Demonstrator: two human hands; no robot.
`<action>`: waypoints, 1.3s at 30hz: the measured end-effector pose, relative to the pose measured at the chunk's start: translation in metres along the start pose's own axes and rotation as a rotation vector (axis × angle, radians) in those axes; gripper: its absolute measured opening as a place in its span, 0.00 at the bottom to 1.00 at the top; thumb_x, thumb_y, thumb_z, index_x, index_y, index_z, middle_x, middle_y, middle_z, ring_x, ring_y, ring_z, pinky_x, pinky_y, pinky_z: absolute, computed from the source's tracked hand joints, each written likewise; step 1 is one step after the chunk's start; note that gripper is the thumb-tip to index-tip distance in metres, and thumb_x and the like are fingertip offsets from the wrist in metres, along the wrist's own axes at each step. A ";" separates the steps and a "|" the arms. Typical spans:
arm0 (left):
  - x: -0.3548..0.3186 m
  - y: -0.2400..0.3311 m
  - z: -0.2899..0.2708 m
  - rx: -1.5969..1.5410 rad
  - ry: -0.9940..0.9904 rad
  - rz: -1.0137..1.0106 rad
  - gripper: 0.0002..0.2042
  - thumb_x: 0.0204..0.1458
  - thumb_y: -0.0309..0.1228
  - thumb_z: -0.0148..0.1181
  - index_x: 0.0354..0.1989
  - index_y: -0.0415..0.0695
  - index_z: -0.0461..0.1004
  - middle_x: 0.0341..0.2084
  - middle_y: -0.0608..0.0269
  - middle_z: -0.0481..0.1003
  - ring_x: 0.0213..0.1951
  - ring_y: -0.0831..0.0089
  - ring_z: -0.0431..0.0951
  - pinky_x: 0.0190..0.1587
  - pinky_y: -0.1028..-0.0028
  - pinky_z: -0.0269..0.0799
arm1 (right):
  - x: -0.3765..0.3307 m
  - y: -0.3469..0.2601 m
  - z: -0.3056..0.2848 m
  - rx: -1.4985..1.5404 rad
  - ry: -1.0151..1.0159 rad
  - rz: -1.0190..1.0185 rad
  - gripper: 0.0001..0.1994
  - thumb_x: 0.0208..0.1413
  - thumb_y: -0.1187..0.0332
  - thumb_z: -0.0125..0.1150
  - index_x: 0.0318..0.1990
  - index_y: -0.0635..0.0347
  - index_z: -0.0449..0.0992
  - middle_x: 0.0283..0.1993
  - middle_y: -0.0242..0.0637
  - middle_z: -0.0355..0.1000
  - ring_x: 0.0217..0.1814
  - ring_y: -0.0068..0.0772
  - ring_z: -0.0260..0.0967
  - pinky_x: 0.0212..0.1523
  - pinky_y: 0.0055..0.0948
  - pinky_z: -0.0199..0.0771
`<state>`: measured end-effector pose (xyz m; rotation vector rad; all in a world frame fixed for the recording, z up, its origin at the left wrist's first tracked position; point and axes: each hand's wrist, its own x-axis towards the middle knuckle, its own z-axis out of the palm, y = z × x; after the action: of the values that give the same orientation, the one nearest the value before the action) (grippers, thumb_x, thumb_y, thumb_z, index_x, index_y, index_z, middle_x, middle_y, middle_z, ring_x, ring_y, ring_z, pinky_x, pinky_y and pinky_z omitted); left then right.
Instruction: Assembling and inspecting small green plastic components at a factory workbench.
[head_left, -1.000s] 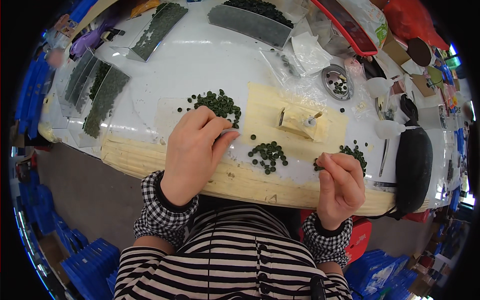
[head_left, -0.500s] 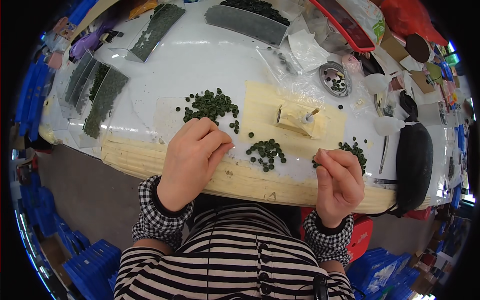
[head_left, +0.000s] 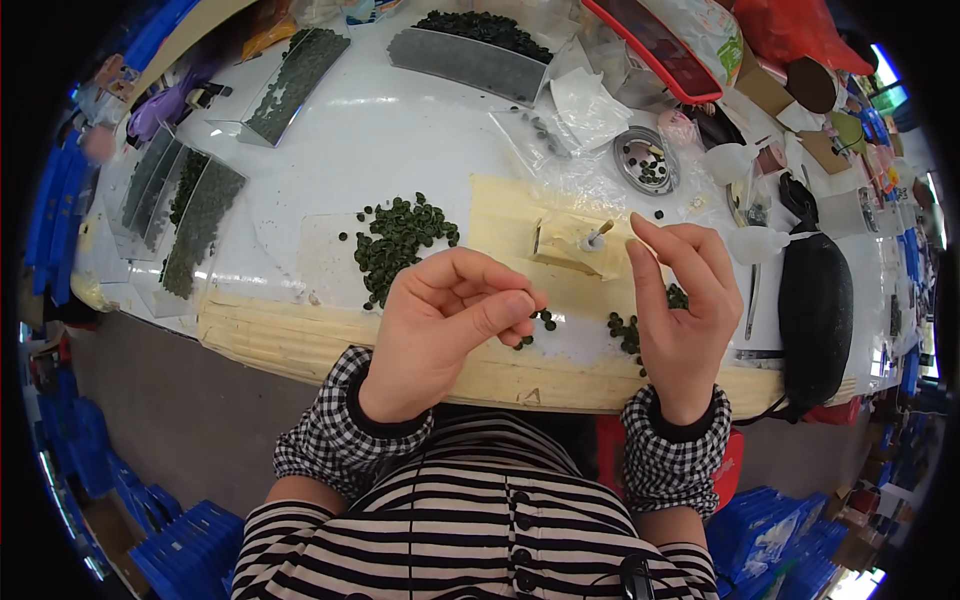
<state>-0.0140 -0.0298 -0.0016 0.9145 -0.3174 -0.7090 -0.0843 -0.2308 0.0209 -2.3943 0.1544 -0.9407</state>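
My left hand [head_left: 440, 330] hovers over the near part of the bench, thumb and fingertips pressed together; whatever is between them is too small to make out. A few small dark green discs [head_left: 548, 321] show beside its fingertips. Beyond it lies a larger pile of the discs [head_left: 400, 238]. To the right, my right hand [head_left: 692, 300] is raised, thumb and forefinger apart with nothing visible between them. Its fingertips are close to a tape-covered block [head_left: 570, 247] with a short peg [head_left: 601, 232] on top. More discs [head_left: 625, 333] lie beside and partly behind this hand.
Clear trays [head_left: 470, 62] of green discs stand at the back and left. A round metal dish [head_left: 643, 160] sits beyond the block. On the right are a black pouch [head_left: 815, 310] and white squeeze bulb [head_left: 757, 244]; a red-edged phone [head_left: 660, 48] is at the back.
My left hand has moved right, from beside the large pile to over the small middle group. My right hand has lifted away from the right-hand discs toward the block, its fingers spreading from a pinch.
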 end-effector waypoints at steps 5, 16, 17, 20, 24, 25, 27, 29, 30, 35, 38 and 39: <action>0.008 -0.008 0.003 -0.295 0.051 -0.219 0.12 0.62 0.30 0.50 0.50 0.38 0.72 0.36 0.58 0.78 0.33 0.81 0.75 0.38 0.84 0.73 | 0.013 0.001 0.011 0.023 -0.093 0.022 0.08 0.46 0.75 0.67 0.36 0.62 0.79 0.31 0.37 0.70 0.35 0.37 0.67 0.36 0.30 0.66; 0.007 -0.010 0.001 -0.338 0.005 -0.228 0.12 0.62 0.26 0.50 0.51 0.38 0.71 0.41 0.56 0.77 0.37 0.79 0.76 0.42 0.82 0.74 | 0.007 -0.027 -0.013 0.150 0.144 -0.028 0.07 0.46 0.80 0.66 0.34 0.65 0.78 0.34 0.39 0.71 0.36 0.31 0.68 0.36 0.25 0.67; 0.007 -0.012 0.001 -0.324 -0.003 -0.216 0.11 0.61 0.25 0.50 0.51 0.38 0.71 0.41 0.55 0.77 0.38 0.78 0.77 0.43 0.82 0.75 | 0.006 -0.031 -0.012 0.230 0.125 -0.006 0.07 0.46 0.80 0.65 0.34 0.65 0.78 0.34 0.39 0.71 0.36 0.31 0.68 0.36 0.25 0.67; 0.006 -0.012 0.003 -0.297 -0.022 -0.200 0.11 0.60 0.23 0.52 0.50 0.40 0.72 0.44 0.53 0.76 0.41 0.76 0.78 0.44 0.80 0.75 | 0.001 -0.025 -0.006 0.436 0.031 0.043 0.06 0.51 0.80 0.62 0.37 0.67 0.76 0.37 0.40 0.69 0.38 0.29 0.68 0.39 0.23 0.68; 0.007 -0.014 0.002 -0.300 -0.038 -0.169 0.10 0.59 0.22 0.52 0.48 0.40 0.72 0.45 0.51 0.76 0.43 0.73 0.79 0.45 0.78 0.76 | -0.008 -0.026 0.009 0.781 -0.051 0.216 0.05 0.59 0.78 0.55 0.41 0.69 0.70 0.42 0.39 0.65 0.42 0.24 0.67 0.45 0.24 0.73; 0.006 -0.014 0.002 -0.284 -0.037 -0.160 0.10 0.59 0.22 0.52 0.48 0.40 0.72 0.45 0.51 0.76 0.43 0.73 0.79 0.45 0.78 0.76 | -0.007 -0.026 0.011 0.827 -0.071 0.245 0.05 0.60 0.78 0.54 0.42 0.69 0.70 0.42 0.39 0.65 0.42 0.24 0.67 0.45 0.25 0.74; 0.007 -0.014 0.003 -0.253 -0.038 -0.146 0.10 0.59 0.22 0.52 0.48 0.39 0.73 0.45 0.51 0.76 0.43 0.72 0.79 0.45 0.78 0.76 | -0.007 -0.026 0.012 0.874 -0.098 0.272 0.05 0.60 0.78 0.52 0.42 0.69 0.69 0.43 0.39 0.64 0.42 0.24 0.67 0.45 0.26 0.76; 0.006 -0.014 0.003 -0.218 -0.028 -0.135 0.10 0.59 0.21 0.52 0.48 0.39 0.73 0.45 0.51 0.76 0.42 0.72 0.79 0.45 0.78 0.76 | -0.006 -0.025 0.013 0.877 -0.113 0.265 0.05 0.61 0.78 0.52 0.42 0.69 0.68 0.43 0.39 0.64 0.42 0.23 0.67 0.45 0.27 0.77; 0.006 -0.014 0.003 -0.201 -0.021 -0.129 0.10 0.59 0.21 0.52 0.48 0.38 0.73 0.44 0.51 0.76 0.42 0.72 0.79 0.45 0.78 0.77 | -0.006 -0.025 0.013 0.859 -0.121 0.254 0.04 0.61 0.78 0.52 0.42 0.69 0.68 0.43 0.39 0.64 0.41 0.23 0.67 0.45 0.27 0.77; 0.007 -0.014 0.004 -0.180 -0.015 -0.111 0.11 0.59 0.21 0.52 0.49 0.38 0.74 0.44 0.50 0.77 0.42 0.71 0.80 0.45 0.78 0.77 | -0.005 -0.024 0.011 0.794 -0.151 0.217 0.04 0.60 0.79 0.53 0.41 0.69 0.69 0.42 0.39 0.64 0.41 0.24 0.69 0.43 0.23 0.76; 0.007 -0.013 0.004 -0.184 -0.014 -0.111 0.11 0.59 0.21 0.52 0.49 0.38 0.74 0.44 0.50 0.77 0.42 0.71 0.80 0.45 0.78 0.77 | -0.004 -0.024 0.010 0.740 -0.168 0.193 0.04 0.59 0.79 0.54 0.41 0.69 0.69 0.42 0.39 0.65 0.41 0.25 0.70 0.43 0.23 0.76; 0.007 -0.013 0.004 -0.186 -0.015 -0.111 0.11 0.59 0.21 0.52 0.49 0.38 0.74 0.44 0.50 0.77 0.42 0.71 0.80 0.45 0.78 0.77 | -0.005 -0.024 0.011 0.748 -0.164 0.194 0.04 0.59 0.79 0.54 0.41 0.69 0.69 0.42 0.39 0.65 0.41 0.25 0.71 0.43 0.23 0.75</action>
<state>-0.0169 -0.0422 -0.0097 0.7541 -0.2104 -0.8336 -0.0830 -0.2047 0.0244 -1.7122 -0.0285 -0.5679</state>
